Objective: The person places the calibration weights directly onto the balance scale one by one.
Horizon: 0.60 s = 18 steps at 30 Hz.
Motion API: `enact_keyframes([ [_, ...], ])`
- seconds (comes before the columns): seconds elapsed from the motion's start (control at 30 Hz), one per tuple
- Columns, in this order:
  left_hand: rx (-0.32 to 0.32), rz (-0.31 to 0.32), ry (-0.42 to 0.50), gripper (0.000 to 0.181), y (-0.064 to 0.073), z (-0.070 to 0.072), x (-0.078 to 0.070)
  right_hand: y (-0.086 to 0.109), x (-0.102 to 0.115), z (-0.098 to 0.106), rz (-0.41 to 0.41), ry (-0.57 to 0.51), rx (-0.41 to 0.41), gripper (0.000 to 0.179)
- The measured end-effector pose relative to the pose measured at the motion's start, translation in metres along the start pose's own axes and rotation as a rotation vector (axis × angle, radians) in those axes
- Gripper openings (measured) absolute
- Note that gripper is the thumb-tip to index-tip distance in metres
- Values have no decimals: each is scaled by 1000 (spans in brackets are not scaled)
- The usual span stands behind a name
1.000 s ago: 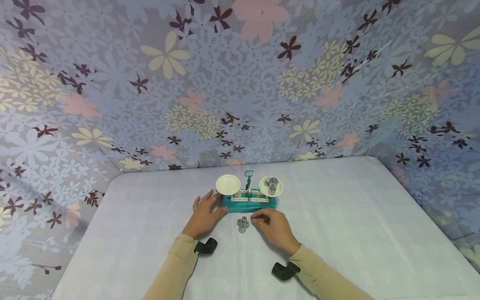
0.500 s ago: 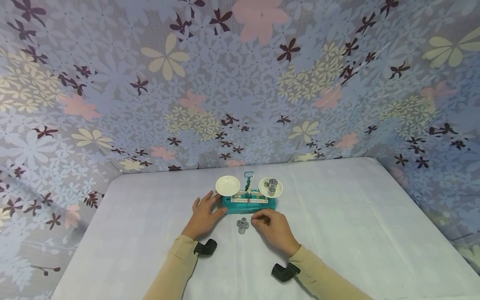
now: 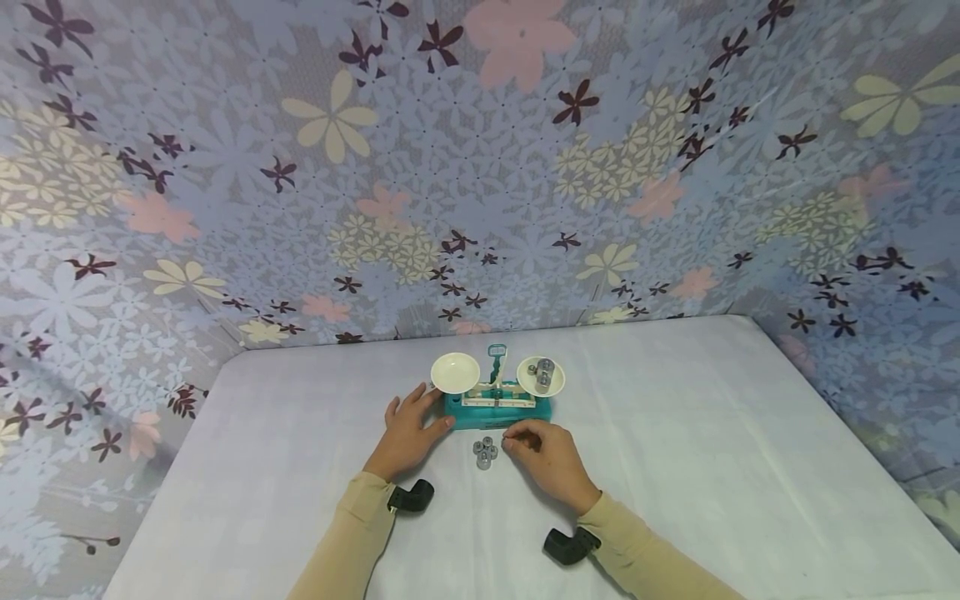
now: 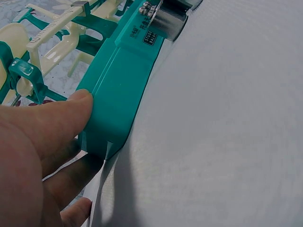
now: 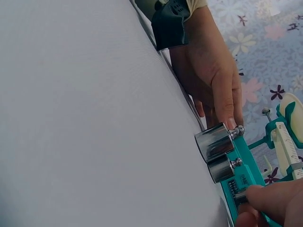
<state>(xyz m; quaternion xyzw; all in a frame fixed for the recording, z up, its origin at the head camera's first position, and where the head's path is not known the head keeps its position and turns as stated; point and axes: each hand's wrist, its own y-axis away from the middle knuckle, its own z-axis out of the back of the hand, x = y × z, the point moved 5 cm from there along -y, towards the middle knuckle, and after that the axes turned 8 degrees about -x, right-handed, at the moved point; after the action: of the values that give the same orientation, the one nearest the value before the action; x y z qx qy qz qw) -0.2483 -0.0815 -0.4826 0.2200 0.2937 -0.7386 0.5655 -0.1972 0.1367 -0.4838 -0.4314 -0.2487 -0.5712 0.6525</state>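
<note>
A teal balance scale [image 3: 498, 414] with cream pans stands on the white-covered table. My left hand [image 3: 406, 435] rests against its left end, thumb [image 4: 78, 111] laid on the base and the other fingers extended around the end. My right hand [image 3: 553, 460] pinches a small metal weight [image 5: 240, 196] between thumb and index finger, just in front of the base. Left of these fingertips several knobbed metal weights [image 3: 484, 454] stand in a cluster. The right pan [image 3: 557, 386] carries a few more weights [image 3: 544, 372], while the left pan [image 3: 455, 372] holds nothing.
A white cloth [image 3: 712, 467] covers the table. Floral fabric [image 3: 480, 167] rises behind its back edge and along the sides. A black camera mount [image 3: 412, 495] sits on the left wrist, and another black mount [image 3: 572, 544] on the right.
The hands, the scale and the weights keep their places. Only the head view shifts slightly, so everything appears a few pixels lower.
</note>
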Motion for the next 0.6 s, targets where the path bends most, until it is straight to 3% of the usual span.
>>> enact_keyframes([
  [0.6,-2,-8,4,59,-1,-2,3,0,4,4,26,-65,-23,8],
])
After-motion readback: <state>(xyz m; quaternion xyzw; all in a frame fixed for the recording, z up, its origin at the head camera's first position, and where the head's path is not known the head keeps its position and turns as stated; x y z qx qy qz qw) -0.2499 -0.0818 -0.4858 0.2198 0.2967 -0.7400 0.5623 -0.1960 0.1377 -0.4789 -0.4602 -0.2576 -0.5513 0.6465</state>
